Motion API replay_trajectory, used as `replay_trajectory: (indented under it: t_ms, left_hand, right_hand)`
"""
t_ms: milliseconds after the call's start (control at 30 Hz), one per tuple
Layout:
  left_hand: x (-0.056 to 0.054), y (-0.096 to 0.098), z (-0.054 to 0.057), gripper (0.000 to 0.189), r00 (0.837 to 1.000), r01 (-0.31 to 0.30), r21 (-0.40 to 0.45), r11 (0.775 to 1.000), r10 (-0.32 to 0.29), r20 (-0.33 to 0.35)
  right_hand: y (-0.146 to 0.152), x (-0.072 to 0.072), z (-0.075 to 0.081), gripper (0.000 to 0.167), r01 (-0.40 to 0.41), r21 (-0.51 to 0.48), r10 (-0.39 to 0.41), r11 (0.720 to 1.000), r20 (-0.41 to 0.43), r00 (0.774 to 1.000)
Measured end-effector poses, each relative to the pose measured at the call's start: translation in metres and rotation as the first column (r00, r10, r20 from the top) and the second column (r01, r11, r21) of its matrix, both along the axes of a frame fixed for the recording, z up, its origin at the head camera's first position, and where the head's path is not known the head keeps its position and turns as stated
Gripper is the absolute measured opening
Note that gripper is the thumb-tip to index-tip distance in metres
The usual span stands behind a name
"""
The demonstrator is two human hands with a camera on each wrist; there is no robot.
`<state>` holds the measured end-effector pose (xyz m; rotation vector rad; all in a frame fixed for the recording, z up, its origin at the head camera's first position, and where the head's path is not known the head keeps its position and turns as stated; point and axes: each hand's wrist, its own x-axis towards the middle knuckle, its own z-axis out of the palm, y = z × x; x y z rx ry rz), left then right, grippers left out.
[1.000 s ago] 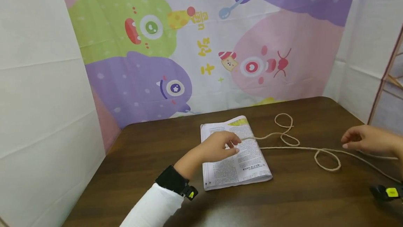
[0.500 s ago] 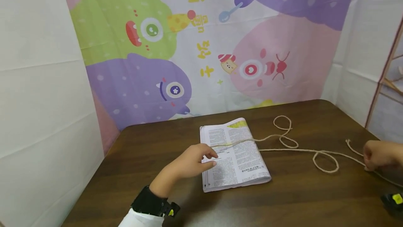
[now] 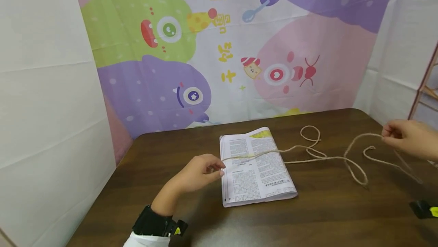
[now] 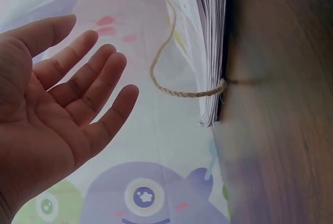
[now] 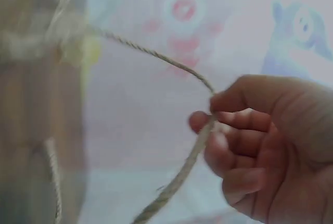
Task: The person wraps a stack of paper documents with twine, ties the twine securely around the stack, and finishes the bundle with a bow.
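A folded stack of newspapers (image 3: 256,178) lies on the brown table, with a thin beige rope (image 3: 253,156) running across its top and round its left edge. In the left wrist view the rope (image 4: 182,94) loops beside the layered paper edges (image 4: 212,36). My left hand (image 3: 196,172) hovers at the stack's left edge, palm facing it, fingers relaxed and holding nothing. Off to the right, my right hand (image 3: 407,136) pinches the rope between thumb and fingers, lifting it off the table. The right wrist view shows that hand (image 5: 260,140) with rope passing through its fingertips.
Slack rope curls (image 3: 311,140) lie right of the stack, and a loose rope end (image 3: 369,148) sits near the right hand. A cartoon-printed cloth (image 3: 232,49) hangs behind the table (image 3: 164,155). White cloth walls stand at both sides.
My left hand has drawn back leftward from over the stack to its left edge. My right hand reached down, took hold of the rope and raised it, lifting part of its slack.
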<state>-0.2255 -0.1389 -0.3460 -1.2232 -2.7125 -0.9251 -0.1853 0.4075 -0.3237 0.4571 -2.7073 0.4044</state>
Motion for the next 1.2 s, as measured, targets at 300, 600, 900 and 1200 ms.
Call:
replay_trajectory:
  t_ms: [300, 600, 900, 1200]
  left_hand:
    - [0.007, 0.001, 0.003, 0.016, 1.000, 0.011, 0.043, 0.999, -0.011, 0.010]
    - [0.012, -0.002, 0.004, 0.015, 1.000, -0.009, 0.084, 0.996, 0.011, -0.022]
    - [0.011, -0.003, 0.008, 0.010, 0.998, -0.029, 0.137, 0.990, 0.036, -0.052]
    - [0.004, 0.002, 0.011, 0.012, 0.998, -0.007, 0.168, 0.986, 0.017, -0.058]
  right_hand:
    - [-0.115, -0.019, 0.086, 0.005, 0.081, -0.005, -0.079, 0.997, -0.300, 0.951]
    - [-0.226, -0.075, 0.107, 0.007, -0.095, 0.061, 0.111, 0.994, -0.676, 0.729]
    - [-0.328, -0.113, 0.088, 0.010, -0.616, 0.131, 0.596, 0.777, -0.470, 0.651]
    - [-0.346, -0.114, 0.050, 0.039, -0.776, -0.100, 0.780, 0.623, 0.146, 0.608]
